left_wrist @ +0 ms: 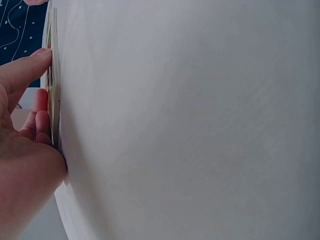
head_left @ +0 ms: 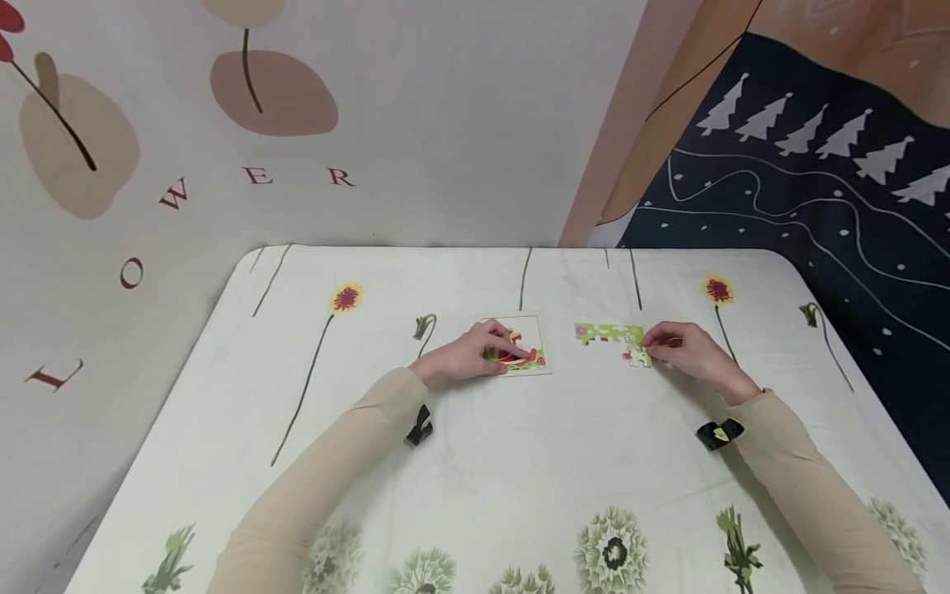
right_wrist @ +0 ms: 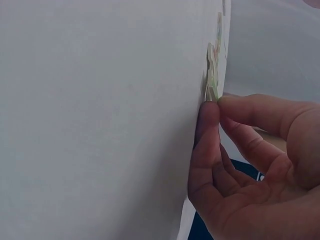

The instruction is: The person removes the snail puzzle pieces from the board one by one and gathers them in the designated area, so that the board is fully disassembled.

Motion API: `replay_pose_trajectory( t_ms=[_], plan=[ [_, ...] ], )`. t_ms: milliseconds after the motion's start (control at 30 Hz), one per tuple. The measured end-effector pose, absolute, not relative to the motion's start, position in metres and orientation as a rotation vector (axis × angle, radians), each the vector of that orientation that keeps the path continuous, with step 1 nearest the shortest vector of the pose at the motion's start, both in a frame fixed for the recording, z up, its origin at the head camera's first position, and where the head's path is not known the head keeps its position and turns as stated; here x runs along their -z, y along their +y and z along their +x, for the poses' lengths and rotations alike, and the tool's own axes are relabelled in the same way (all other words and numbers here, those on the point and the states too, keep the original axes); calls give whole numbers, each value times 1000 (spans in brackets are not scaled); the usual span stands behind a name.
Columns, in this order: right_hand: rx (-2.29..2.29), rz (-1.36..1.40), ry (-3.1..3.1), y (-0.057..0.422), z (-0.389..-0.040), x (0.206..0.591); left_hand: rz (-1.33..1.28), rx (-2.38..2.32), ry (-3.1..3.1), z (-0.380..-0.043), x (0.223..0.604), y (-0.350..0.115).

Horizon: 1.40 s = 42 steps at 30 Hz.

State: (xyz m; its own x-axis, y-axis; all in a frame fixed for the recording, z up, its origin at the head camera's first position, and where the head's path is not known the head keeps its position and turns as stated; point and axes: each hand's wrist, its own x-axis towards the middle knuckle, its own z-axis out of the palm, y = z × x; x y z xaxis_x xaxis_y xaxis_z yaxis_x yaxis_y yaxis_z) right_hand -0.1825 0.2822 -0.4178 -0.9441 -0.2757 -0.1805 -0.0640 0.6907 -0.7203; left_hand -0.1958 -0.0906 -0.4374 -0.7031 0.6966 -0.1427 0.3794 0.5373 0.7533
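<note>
A square picture puzzle board (head_left: 529,326) with a pale border lies on the table left of its far middle. My left hand (head_left: 469,353) rests on it, its fingertips touching the red and green picture; the left wrist view shows the board (left_wrist: 56,85) edge-on beneath the fingers. To the right lie several joined green puzzle pieces (head_left: 609,332) in a bent strip. At the strip's right end my right hand (head_left: 686,351) pinches a puzzle piece (right_wrist: 212,90) between thumb and index finger. How that piece connects to the others is partly hidden by the fingertips.
A white tablecloth (head_left: 519,445) printed with flowers covers the table. Behind it hangs a pale cloth with letters (head_left: 460,148), and a dark cloth with white trees (head_left: 801,190) is at the right. Black wrist cameras (head_left: 720,433) are strapped to both wrists.
</note>
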Motion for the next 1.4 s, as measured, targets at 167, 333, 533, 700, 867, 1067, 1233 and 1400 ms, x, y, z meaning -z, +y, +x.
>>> replay_pose_trajectory(
  t_ms=[167,333,533,700,867,1067,1233,1400],
  plan=[
    [1105,-269,2637,283,-184,419,875,-992,2355,-196,438,-90],
    [1108,-242,2636,283,-184,420,894,-991,2361,-197,437,-91],
    [1106,-258,2635,282,-183,419,894,-989,2363,-198,439,-90],
    [1118,-263,2630,282,-182,418,888,-990,2361,-197,439,-90],
    [1111,-255,2631,281,-182,418,889,-988,2359,-197,440,-90],
    [1107,-244,2635,282,-180,417,912,-968,2390,-195,439,-88],
    [1115,-230,2646,279,-179,414,939,-932,2426,-192,435,-87],
    [1149,-270,2654,272,-179,410,959,-905,2455,-190,432,-86]
  ],
)
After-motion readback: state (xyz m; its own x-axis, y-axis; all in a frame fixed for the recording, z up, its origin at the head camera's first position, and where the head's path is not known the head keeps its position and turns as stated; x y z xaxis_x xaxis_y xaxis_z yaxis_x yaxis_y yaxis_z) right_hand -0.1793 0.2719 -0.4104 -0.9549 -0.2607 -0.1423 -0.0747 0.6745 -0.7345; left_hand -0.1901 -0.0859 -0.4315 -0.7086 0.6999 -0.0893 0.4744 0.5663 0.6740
